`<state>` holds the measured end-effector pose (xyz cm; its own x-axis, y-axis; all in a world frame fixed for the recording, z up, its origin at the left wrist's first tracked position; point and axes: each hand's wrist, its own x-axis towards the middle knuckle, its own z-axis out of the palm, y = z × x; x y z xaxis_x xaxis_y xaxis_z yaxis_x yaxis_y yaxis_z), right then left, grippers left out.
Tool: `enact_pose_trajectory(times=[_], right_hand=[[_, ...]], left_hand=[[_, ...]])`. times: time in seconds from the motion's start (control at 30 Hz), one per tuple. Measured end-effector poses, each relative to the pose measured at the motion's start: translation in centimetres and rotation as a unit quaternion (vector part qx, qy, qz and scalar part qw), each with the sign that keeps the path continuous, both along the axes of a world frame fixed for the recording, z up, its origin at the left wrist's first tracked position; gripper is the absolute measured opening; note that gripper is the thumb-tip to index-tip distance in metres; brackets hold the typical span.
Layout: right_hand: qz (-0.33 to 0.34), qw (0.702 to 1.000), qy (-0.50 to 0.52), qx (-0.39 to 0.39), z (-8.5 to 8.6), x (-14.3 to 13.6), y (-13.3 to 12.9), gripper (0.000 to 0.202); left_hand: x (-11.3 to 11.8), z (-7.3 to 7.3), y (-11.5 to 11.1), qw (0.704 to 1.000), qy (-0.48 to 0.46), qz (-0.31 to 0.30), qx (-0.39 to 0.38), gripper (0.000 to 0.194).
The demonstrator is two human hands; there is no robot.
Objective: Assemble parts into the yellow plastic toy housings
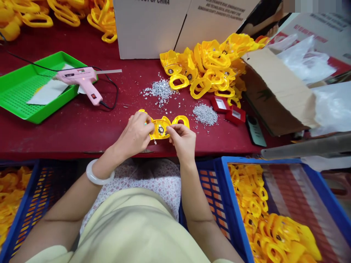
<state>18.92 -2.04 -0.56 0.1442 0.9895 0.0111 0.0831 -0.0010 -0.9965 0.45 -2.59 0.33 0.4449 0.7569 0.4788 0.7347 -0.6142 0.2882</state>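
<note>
A yellow plastic shell (pixel 163 134) with a looped handle lies at the table's front edge, its hollow side up. A small round metal part and thin wires show inside it. My left hand (pixel 138 130) is closed on the shell's left end; a small whitish piece on a wire hangs below its fingers. My right hand (pixel 183 140) pinches at the shell's right part, near the handle loop, and what lies between the fingertips is too small to make out. Just beyond are a pile of small shiny clear pieces (pixel 162 90) and a pile of small silvery screws (pixel 205 114).
A pink glue gun (pixel 88 86) rests on a green tray (pixel 38 113) at left. More yellow shells (pixel 211 64) are heaped behind, by red boxes (pixel 235 114), a phone (pixel 255 130) and a cardboard box (pixel 279 87). Blue crates (pixel 227 182) flank my lap. Another person's arm (pixel 260 25) shows at back.
</note>
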Motion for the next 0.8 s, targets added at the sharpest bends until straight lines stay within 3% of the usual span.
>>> enact_pose_trajectory(times=[0.23,0.37,0.53,0.8], right_hand=[[-0.006,1.0,-0.01,-0.005,0.5,-1.4,-0.3,0.032],[-0.006,1.0,0.002,-0.003,0.6,-1.9,-0.5,0.029],[0.0,1.0,0.003,-0.006,0.7,-2.4,-0.9,0.025],[0.083,0.982,-0.159,0.06,0.7,-0.8,-1.2,0.018]], left_hand=[[0.1,-0.3,-0.4,0.995,-0.077,-0.056,0.03,0.016],[0.2,-0.4,-0.8,0.994,-0.083,-0.029,0.062,0.012],[0.7,-0.4,-1.1,0.997,-0.066,0.012,0.047,0.008],[0.9,-1.0,-1.5,0.993,-0.082,0.039,0.075,0.005]])
